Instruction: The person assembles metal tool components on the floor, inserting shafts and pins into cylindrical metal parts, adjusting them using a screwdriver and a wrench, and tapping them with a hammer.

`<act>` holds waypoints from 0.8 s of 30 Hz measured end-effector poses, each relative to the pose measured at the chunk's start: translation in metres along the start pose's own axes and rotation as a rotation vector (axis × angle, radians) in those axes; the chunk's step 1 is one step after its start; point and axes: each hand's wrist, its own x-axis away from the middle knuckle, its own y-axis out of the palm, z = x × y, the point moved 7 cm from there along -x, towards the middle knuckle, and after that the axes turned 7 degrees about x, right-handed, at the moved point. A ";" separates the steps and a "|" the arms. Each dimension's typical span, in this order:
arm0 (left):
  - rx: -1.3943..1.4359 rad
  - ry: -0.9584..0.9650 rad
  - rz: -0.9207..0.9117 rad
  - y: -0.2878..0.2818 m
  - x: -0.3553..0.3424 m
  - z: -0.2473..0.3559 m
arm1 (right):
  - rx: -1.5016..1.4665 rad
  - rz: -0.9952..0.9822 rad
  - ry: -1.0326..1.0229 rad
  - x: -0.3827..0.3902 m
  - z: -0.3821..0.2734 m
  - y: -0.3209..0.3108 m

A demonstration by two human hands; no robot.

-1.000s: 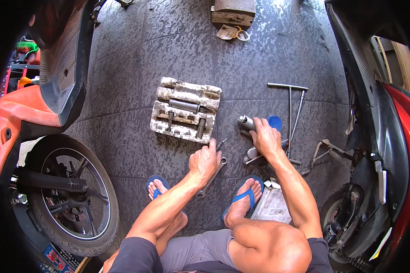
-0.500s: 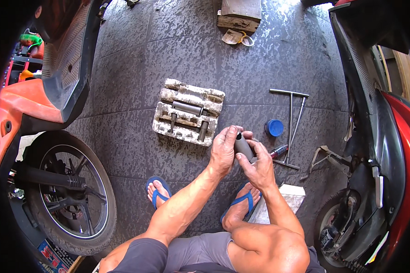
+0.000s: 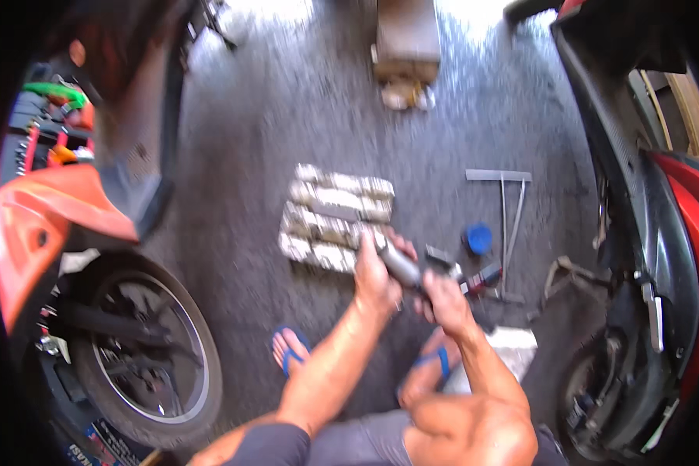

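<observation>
Between my two hands is a grey metal tube (image 3: 402,268), tilted down to the right. My left hand (image 3: 374,272) is wrapped round its upper left end. The lower right end is in the closed fingers of my right hand (image 3: 446,301). Motion blur hides the finer detail of the tube's ends. Just beyond my left hand lies a dirty white foam tray (image 3: 340,183) with moulded slots, partly covered by that hand. To the right of my hands, a tool with a red and black handle (image 3: 483,276) rests on the floor.
A blue round container (image 3: 478,238) and T-handle wrenches (image 3: 499,175) lie on the right. A wooden block (image 3: 408,46) stands far ahead. An orange motorbike (image 3: 62,221) with its wheel (image 3: 151,334) flanks me left, a red and black one (image 3: 652,233) right.
My hands have turned the tube from nearly upright to a flatter tilt, and my right hand has shifted to its lower end. The whole view has moved and blurred.
</observation>
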 end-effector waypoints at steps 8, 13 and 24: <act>-0.918 0.230 0.106 -0.009 0.005 0.036 | 0.100 0.227 -0.204 -0.005 0.011 -0.008; -1.321 0.339 0.002 0.022 0.019 0.069 | 0.196 0.253 -0.256 -0.005 0.013 -0.008; -0.866 -0.114 -0.249 0.009 0.013 0.067 | -0.521 -0.401 0.080 -0.003 0.029 0.014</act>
